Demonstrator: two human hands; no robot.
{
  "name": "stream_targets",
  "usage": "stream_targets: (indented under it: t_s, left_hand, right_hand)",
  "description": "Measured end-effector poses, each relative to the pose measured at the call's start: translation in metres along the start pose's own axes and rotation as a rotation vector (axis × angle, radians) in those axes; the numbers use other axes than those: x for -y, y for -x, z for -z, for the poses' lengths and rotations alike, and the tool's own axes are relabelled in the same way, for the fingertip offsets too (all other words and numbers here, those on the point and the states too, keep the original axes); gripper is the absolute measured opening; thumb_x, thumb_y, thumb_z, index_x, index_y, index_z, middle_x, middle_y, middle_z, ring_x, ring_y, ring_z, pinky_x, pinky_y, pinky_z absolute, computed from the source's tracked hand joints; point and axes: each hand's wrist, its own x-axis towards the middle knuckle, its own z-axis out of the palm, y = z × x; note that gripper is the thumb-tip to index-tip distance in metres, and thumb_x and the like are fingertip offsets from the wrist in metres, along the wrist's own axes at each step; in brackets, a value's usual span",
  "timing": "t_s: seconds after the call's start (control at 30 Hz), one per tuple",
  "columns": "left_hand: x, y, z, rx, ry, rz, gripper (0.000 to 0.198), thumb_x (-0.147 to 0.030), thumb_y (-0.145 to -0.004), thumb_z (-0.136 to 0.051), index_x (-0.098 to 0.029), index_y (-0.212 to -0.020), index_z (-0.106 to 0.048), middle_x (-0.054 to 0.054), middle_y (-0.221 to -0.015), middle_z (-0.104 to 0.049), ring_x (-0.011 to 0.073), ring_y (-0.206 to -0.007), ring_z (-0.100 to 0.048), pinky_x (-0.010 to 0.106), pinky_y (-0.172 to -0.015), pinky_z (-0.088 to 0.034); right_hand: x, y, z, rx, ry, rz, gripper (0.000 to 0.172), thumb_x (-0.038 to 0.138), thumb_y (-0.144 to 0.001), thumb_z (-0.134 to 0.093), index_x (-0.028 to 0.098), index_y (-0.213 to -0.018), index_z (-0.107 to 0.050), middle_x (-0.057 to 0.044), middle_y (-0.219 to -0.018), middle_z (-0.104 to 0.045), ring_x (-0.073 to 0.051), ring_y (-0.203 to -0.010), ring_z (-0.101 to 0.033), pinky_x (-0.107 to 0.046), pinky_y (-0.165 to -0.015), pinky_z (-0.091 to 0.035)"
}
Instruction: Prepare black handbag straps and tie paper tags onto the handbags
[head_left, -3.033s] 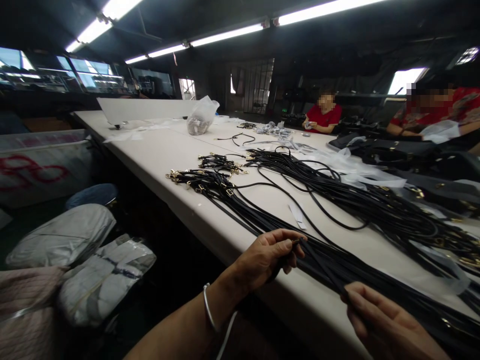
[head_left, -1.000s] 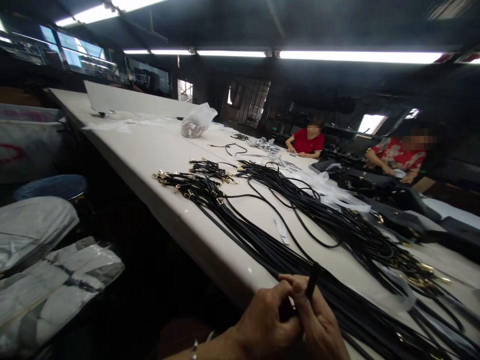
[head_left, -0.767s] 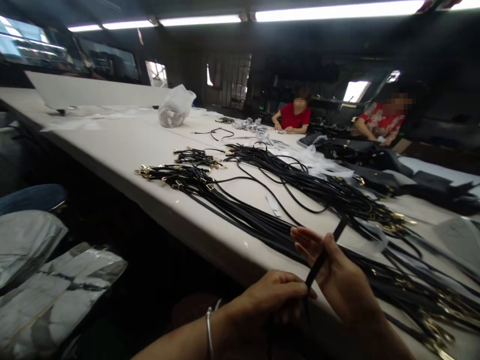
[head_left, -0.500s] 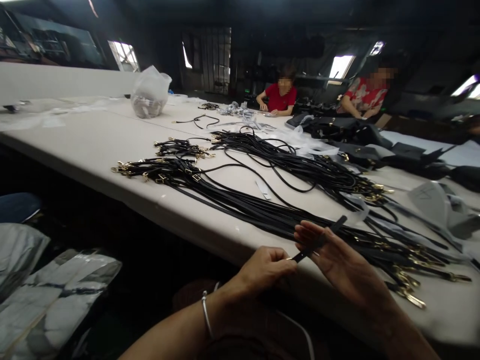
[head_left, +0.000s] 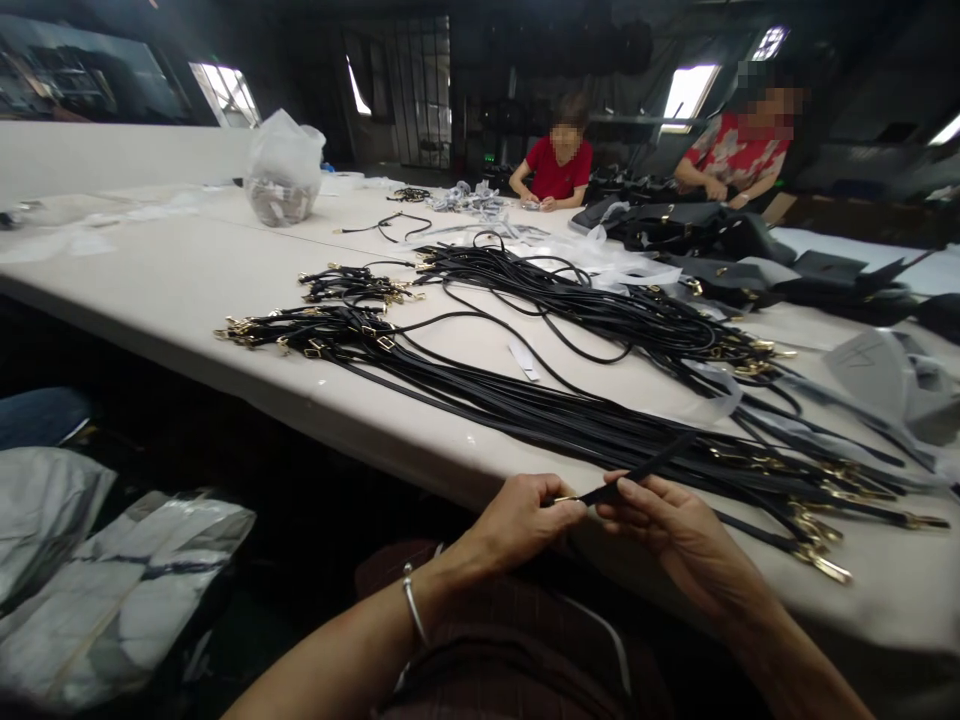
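Note:
A narrow black strap [head_left: 652, 463] with a small gold-coloured metal piece is held between my hands, just off the table's near edge. My left hand [head_left: 521, 520] pinches it at the metal piece. Closed on the strap farther along is my right hand [head_left: 675, 525], thumb on top, with the free end sticking out up and to the right. Behind my hands lies a long bundle of black straps [head_left: 517, 400] with gold clasps at both ends. Another bundle of black straps [head_left: 570, 295] rests farther back.
The pale table [head_left: 180, 285] carries a filled plastic bag [head_left: 283, 175] at far left and black bags [head_left: 690, 235] at right. Two people, one in a red shirt [head_left: 556, 170], work across the table. Wrapped packages [head_left: 112, 590] sit low on the left.
My right hand was open with its fingers spread alongside the strap; now its thumb and fingers have closed on it. The view has shifted slightly.

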Motion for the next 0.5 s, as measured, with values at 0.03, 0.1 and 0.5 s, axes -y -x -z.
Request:
stream_targets:
  t_s: [0.03,0.1,0.5]
  left_hand:
    - [-0.001,-0.0002,-0.0005,0.009,0.023,-0.016,0.031,-0.042,-0.087,-0.056,-0.013,-0.09,-0.068,-0.001,-0.07,-0.059,0.0119,-0.063,-0.052,0.022,-0.06,-0.038]
    - [-0.0035,-0.0011,-0.0016,0.022,0.044,-0.028,0.033,-0.041,-0.089,-0.053,-0.014,-0.101,-0.068,0.0,-0.073,-0.063,0.013,-0.065,-0.056,0.023,-0.065,-0.043]
    - [-0.0049,-0.0078,-0.0079,-0.045,0.058,-0.019,0.038,-0.033,-0.087,-0.058,-0.016,-0.12,-0.06,-0.002,-0.067,-0.065,0.0086,-0.05,-0.048,0.02,-0.049,-0.034]
  right_hand:
    - [-0.0013,-0.0001,-0.0006,-0.024,0.0,-0.005,0.046,0.039,-0.054,-0.097,0.014,-0.088,-0.076,-0.005,-0.08,-0.075,-0.023,-0.074,-0.073,-0.026,-0.062,-0.061]
    - [-0.0032,0.0005,-0.0024,-0.038,-0.007,-0.018,0.049,0.04,-0.052,-0.098,0.014,-0.087,-0.076,-0.007,-0.08,-0.075,-0.022,-0.072,-0.072,-0.023,-0.058,-0.06]
    - [-0.0058,0.0003,-0.0044,-0.006,0.021,-0.006,0.047,0.043,-0.056,-0.096,0.014,-0.087,-0.076,-0.007,-0.075,-0.075,-0.017,-0.07,-0.07,-0.016,-0.053,-0.051]
